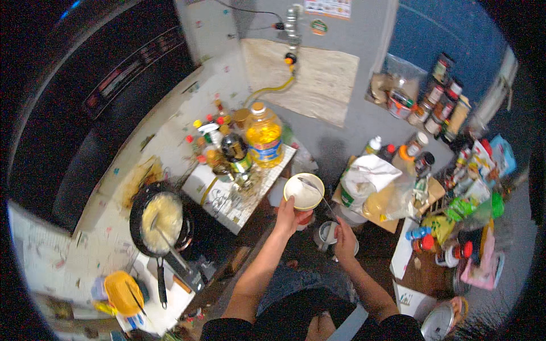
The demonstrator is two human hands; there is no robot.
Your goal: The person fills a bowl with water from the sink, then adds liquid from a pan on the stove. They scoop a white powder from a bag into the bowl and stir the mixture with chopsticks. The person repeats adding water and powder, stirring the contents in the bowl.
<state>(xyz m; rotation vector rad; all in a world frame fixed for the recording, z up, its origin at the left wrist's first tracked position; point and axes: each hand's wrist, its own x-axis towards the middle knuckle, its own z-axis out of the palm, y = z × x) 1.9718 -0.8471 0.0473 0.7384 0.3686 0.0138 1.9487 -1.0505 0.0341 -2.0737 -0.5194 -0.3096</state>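
Note:
My left hand [293, 215] grips a small white bowl [303, 192] with a yellow rim, thumb on its near side. My right hand [344, 241] holds the handle of a metal spoon [325, 200], whose head rests in the bowl. White matter seems to lie in the bowl, but I cannot tell it from the bowl's wall. Below my right hand's left side is a grey mug-like container [326, 234]. Far to the left, a black frying pan [136, 238] holds a pale yellow food [164, 217], and a utensil with a metal shaft [168, 244] leans in it.
A large bottle of yellow cooking oil [264, 138] and dark sauce bottles [234, 147] crowd the counter ahead. Plastic bags [371, 179] and jars stand on a board to the right. A yellow plastic basket [123, 293] lies below the pan, whose handle points towards my side.

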